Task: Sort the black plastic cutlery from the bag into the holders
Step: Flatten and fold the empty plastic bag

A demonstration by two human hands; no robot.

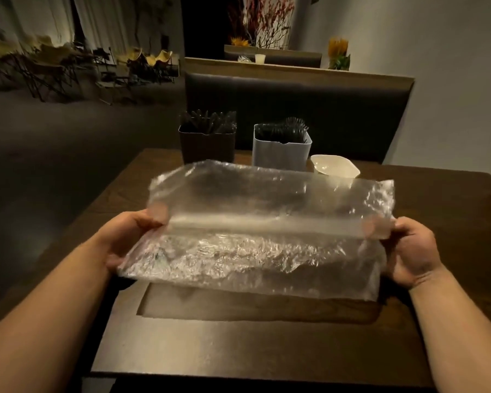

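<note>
Bag [267, 222] spans the middle of the frame, long axis left to right, held above the table [437, 222] between both hands. Left hand [131, 236] grips its left end and right hand [408, 251] its right end. Each thumb lies on top and shows through the film, with the fingers curled under. The hands sit about level, so the bag hangs flat with a crease along its length.

No black cutlery shows through the plastic, so the bag looks empty to me. The crinkled lower half is glary and I can't fully rule out a stray piece there.

Cutlery is in the two holders, upper centre of the frame, beyond the bag's far edge:
- dark holder [207, 146], left of centre, full of black pieces [207, 120]. Type too dim to tell.
- pale holder [281, 151], just right of it with a gap between them, also full [287, 130]. Fork tines seem to show at its right side.

Key relation: both holders lie straight ahead of the hands, across the bag's short axis. The dark one is nearer the left hand. The pale one is roughly midway, a shade toward the right hand. Any reach to them has to go over the bag, and both hands are busy holding it.

Bowl [335, 165] sits just right of the pale holder, partly behind the bag's top edge. Recess [253, 307] in the table lies below the bag, lower centre.

Judgement: sorting looks done or nearly done. What's left is a check of the bag and getting rid of it.
</note>
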